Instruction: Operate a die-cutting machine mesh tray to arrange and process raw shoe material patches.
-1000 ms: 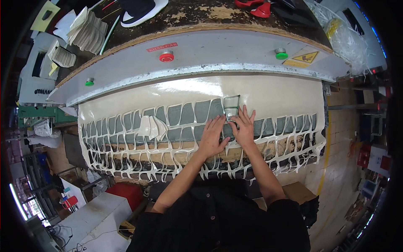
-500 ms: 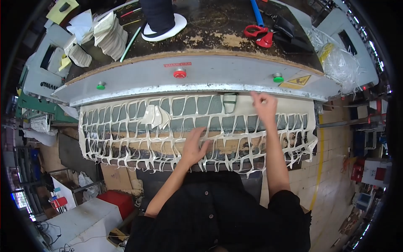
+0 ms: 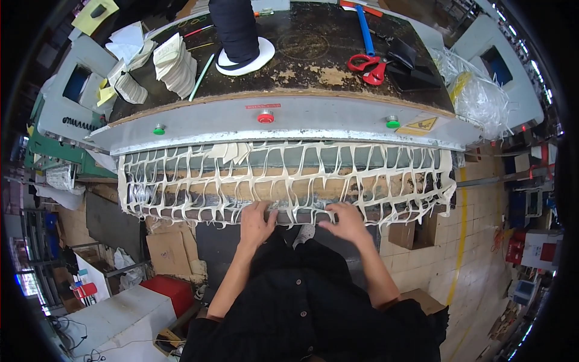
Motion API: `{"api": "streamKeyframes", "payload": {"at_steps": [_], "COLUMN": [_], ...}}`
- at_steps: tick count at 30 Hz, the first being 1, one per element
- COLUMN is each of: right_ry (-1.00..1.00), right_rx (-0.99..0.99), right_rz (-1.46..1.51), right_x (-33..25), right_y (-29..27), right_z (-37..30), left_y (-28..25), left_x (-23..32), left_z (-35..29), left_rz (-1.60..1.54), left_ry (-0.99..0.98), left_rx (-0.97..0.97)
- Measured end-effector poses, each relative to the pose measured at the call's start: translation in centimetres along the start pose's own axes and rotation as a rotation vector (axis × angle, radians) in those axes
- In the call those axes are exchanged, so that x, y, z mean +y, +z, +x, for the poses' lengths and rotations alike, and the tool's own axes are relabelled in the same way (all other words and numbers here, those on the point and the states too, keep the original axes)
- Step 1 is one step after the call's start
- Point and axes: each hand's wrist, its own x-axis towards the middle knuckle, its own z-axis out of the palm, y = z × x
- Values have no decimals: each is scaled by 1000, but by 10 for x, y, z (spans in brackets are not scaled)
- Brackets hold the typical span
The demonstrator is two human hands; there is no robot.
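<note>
Your left hand (image 3: 256,222) and your right hand (image 3: 347,222) both lie at the near edge of the cream cut-out sheet (image 3: 289,178), a web of thin strips left after pieces were punched out of it. The fingers of each hand curl over that near edge and press down on the strips; you can't tell from this view whether they actually pinch the material or only rest on it. The two hands are apart, with a short stretch of the web between them.

The sheet is spread across the bed of the grey cutting press (image 3: 283,120) and hangs over its near side, reaching from the far left to the far right of the bed. A few loose cream cut pieces (image 3: 232,151) lie on the web near its far edge, left of the middle.

On the front of the press head you have a red button (image 3: 265,116) in the middle and a green button (image 3: 158,129) toward the left, with another green button (image 3: 393,122) toward the right. On top of the press, far right, lie red-handled scissors (image 3: 368,66); far left are stacks of pale cut pieces (image 3: 175,60).
</note>
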Motion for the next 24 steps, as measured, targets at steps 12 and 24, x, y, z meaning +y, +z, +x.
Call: {"api": "streamKeyframes", "payload": {"at_steps": [12, 24], "right_ry": [153, 47], "right_rx": [149, 18], "right_rz": [-57, -94], "right_x": [-28, -17], "right_y": [19, 17], "right_z": [34, -5], "left_y": [-15, -22], "left_x": [-15, -30], "left_z": [21, 4], "left_rz": [105, -26], "left_ry": [186, 131], "left_rx": [21, -171]}}
